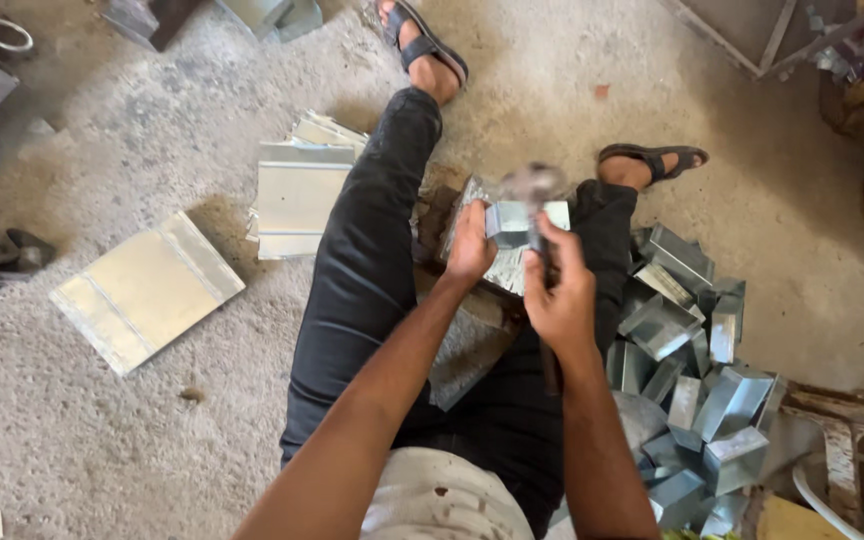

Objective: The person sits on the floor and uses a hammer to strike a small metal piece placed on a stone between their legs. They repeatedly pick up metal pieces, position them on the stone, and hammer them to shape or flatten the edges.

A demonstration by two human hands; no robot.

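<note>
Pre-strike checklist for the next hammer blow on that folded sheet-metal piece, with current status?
1. Left hand grips the folded metal piece: ok, fingers wrap its left side.
2. Right hand on the hammer handle: ok, fist closed.
3. Hammer head position: cannot tell exactly, it is motion-blurred just above the piece.
4. Left fingers out of the strike path: not ok, they sit right beside the blurred head.
5. Piece backed by the metal sheet under it: cannot tell, contact is hidden.
6. Pile of finished pieces out of the swing: ok, it lies beside the right leg.
</note>
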